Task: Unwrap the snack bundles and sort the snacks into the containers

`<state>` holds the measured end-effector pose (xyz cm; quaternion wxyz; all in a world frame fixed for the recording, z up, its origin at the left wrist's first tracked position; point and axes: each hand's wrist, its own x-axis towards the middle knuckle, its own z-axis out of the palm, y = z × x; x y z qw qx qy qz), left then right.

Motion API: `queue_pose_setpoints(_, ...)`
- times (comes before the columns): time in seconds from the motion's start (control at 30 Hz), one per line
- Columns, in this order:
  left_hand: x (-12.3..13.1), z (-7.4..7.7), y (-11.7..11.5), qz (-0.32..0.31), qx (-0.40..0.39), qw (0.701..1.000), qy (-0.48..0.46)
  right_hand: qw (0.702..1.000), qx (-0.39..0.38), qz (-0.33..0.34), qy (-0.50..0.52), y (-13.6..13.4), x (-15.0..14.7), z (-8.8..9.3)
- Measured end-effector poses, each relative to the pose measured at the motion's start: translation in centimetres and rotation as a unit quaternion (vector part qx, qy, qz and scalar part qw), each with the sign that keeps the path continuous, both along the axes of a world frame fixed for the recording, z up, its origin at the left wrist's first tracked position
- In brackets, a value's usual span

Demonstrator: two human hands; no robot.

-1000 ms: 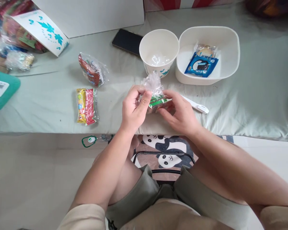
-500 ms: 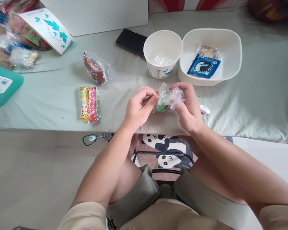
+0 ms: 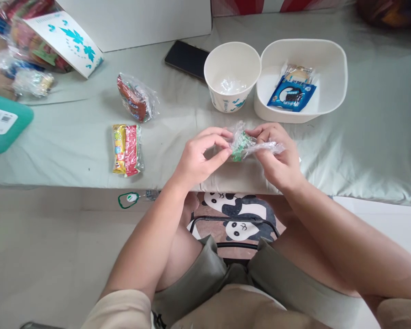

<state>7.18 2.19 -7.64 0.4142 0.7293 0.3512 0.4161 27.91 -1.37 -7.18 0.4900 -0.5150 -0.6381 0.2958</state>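
Between my hands, just above the cloth near the table's front edge, is a small green item in crinkled clear plastic wrap (image 3: pixel 239 144). My left hand (image 3: pixel 203 153) has thumb and fingertips closed on the left side of this wrapped item. On its other side my right hand (image 3: pixel 277 153) pinches the clear plastic, which stretches out between thumb and fingers. What the green item is cannot be made out. Beyond my hands stand a paper cup (image 3: pixel 222 98) with clear plastic in it and a white plastic bin (image 3: pixel 329 107) with snack packets (image 3: pixel 292 93) inside.
A dark phone (image 3: pixel 187 59) lies behind the cup. To the left are a brown snack packet (image 3: pixel 135 98) and a yellow-and-red packet (image 3: pixel 126 150). A tipped paper cup (image 3: pixel 68 41) with packets and a teal container (image 3: pixel 7 123) are at far left.
My right hand has shifted slightly right and down, and the plastic it pinches is now drawn out to the right. My left hand has stayed at the wrapped item, its fingers a little straighter.
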Motion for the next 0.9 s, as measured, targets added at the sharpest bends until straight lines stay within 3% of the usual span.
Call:
queue_pose_setpoints(0.13, 0.1, -0.1, 0.4, 0.101, -0.079, 0.984, -0.119, 0.999, 0.027, -0.012, 0.027, -0.1, 0.8, -0.3)
queue_pose_setpoints(0.3, -0.4, 0.9, 1.2, 0.276, -0.236, 0.902, -0.234, 0.986, 0.037, -0.100, 0.130, 0.6, 1.7, -0.3)
queue_pose_setpoints(0.43, -1.4, 1.9, 1.6, 0.336, -0.246, 0.874, -0.252, 0.964, 0.060, -0.132, 0.224, 1.3, 2.6, 0.0)
queue_pose_setpoints(0.53, -1.9, 2.3, 1.4, 0.347, -0.204, 0.884, -0.236, 0.957, 0.069, -0.139, 0.246, 1.5, 3.2, 0.0)
queue_pose_setpoints(0.67, -2.1, 2.0, 1.4, 0.343, -0.184, 0.896, -0.214, 0.969, 0.045, -0.198, 0.144, 1.6, 3.7, -0.3)
queue_pose_setpoints(0.8, -2.5, 0.9, 1.9, 0.348, -0.147, 0.911, -0.169, 0.956, 0.135, -0.258, 0.041, 0.8, 3.7, 0.8)
queue_pose_setpoints(0.83, -2.6, 0.6, 2.0, 0.334, -0.134, 0.922, -0.141, 0.957, 0.163, -0.239, -0.001, 0.5, 3.5, 1.2)
queue_pose_setpoints(0.9, -2.7, 0.2, 2.1, 0.285, -0.119, 0.948, -0.072, 0.960, 0.218, -0.139, -0.108, -0.2, 3.1, 1.9)
